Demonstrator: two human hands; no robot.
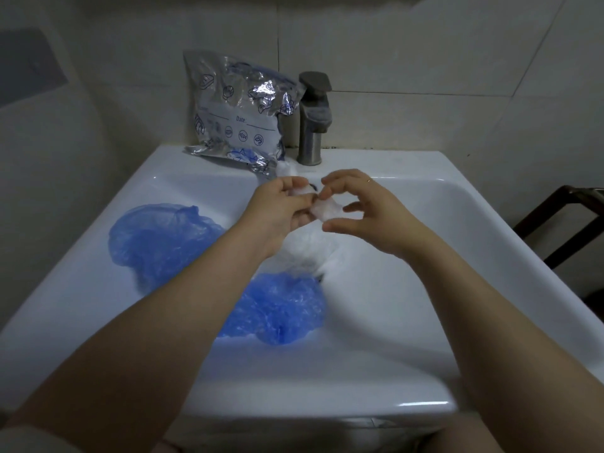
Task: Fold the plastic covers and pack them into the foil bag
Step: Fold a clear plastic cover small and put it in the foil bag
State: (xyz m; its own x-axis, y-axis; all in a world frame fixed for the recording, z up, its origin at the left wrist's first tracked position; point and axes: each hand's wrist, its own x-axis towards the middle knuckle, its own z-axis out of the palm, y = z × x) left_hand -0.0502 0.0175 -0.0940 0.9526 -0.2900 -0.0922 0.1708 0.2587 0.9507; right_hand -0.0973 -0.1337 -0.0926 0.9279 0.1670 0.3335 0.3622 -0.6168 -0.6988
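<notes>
Above the white sink point(425, 197) both hands work a small folded clear plastic cover point(327, 210). My left hand point(281, 210) pinches its left end between thumb and fingers. My right hand point(362, 207) pinches the right side, other fingers curled around it. More clear plastic point(307, 253) lies crumpled in the basin below them. Two blue plastic covers lie in the basin: one spread at the left point(160, 240), one bunched in the middle near me point(281, 305). The silver foil bag point(235, 116) leans against the wall behind the sink, left of the tap.
A grey metal tap point(313, 119) stands at the back rim. A small white plastic wad point(286, 168) lies on the rim beside the bag. Tiled walls close in behind and left. A dark wooden frame point(562, 220) stands to the right of the sink.
</notes>
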